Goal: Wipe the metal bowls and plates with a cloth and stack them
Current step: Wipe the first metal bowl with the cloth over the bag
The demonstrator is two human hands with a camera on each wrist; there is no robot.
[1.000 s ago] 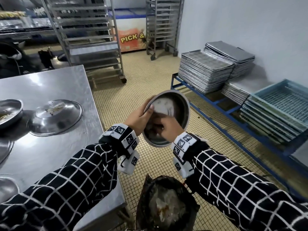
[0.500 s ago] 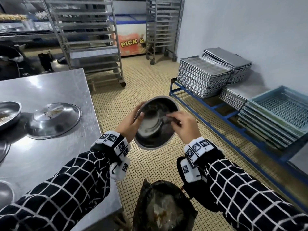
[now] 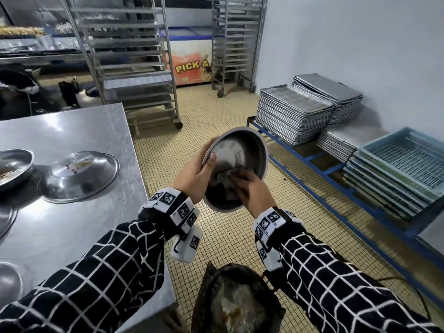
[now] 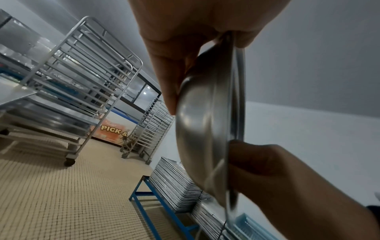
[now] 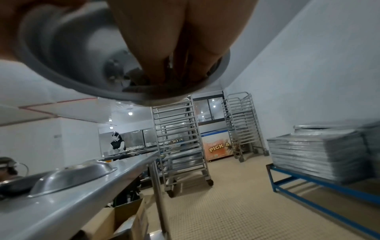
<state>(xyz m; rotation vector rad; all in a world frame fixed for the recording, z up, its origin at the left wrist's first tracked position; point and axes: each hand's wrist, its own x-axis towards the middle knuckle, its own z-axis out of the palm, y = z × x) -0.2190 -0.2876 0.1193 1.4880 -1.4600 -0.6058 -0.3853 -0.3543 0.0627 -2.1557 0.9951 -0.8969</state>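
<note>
A metal bowl (image 3: 242,152) (image 4: 201,129) (image 5: 68,53) is held tilted above the floor, its inside turned to me. My left hand (image 3: 194,176) (image 4: 185,40) grips its left rim, thumb inside and fingers behind. Inside the bowl's lower part my right hand (image 3: 252,188) (image 5: 164,48) presses a crumpled grey cloth (image 3: 227,176) against the metal. On the steel table (image 3: 72,224) at the left lie an upturned plate (image 3: 79,175) (image 5: 72,173) with crumbs on it and a bowl (image 3: 14,167) with food scraps.
A black rubbish bag (image 3: 235,301) stands open on the tiled floor below my hands. At the right a blue low rack (image 3: 312,162) carries stacked baking trays (image 3: 293,114) and blue crates (image 3: 403,169). Wheeled tray racks (image 3: 134,68) stand behind the table.
My right hand has moved from the bowl's right rim down into its lower inside with the cloth. The bowl now stands more upright and a little to the right.
</note>
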